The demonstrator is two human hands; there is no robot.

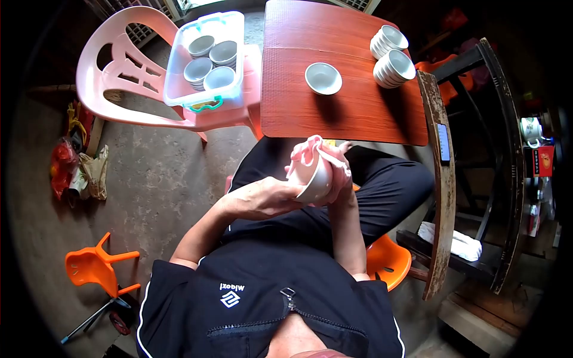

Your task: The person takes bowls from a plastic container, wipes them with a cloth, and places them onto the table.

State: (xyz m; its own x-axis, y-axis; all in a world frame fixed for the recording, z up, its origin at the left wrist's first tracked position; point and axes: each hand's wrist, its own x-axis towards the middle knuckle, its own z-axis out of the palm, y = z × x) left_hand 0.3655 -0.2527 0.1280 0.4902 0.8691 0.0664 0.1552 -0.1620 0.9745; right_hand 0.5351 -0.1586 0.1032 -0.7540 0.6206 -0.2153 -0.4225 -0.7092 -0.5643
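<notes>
Over my lap, a white bowl (315,184) is tilted on its side between my two hands. My left hand (271,198) is closed round the bowl's left side and base. A pink cloth (335,160) is draped over the bowl's rim and bunched partly inside it. My right hand (341,190) presses that cloth against the bowl's far right side, its fingers mostly hidden by the cloth. Just beyond my hands, a single bowl (323,79) sits upright on the red-brown table (286,113).
Two bowl stacks (394,68) stand at the table's right. A clear plastic box (174,89) with several bowls rests on a pink chair (98,59). A wooden bench (439,238) at right carries a phone (443,143). A small orange chair (89,265) lies at lower left.
</notes>
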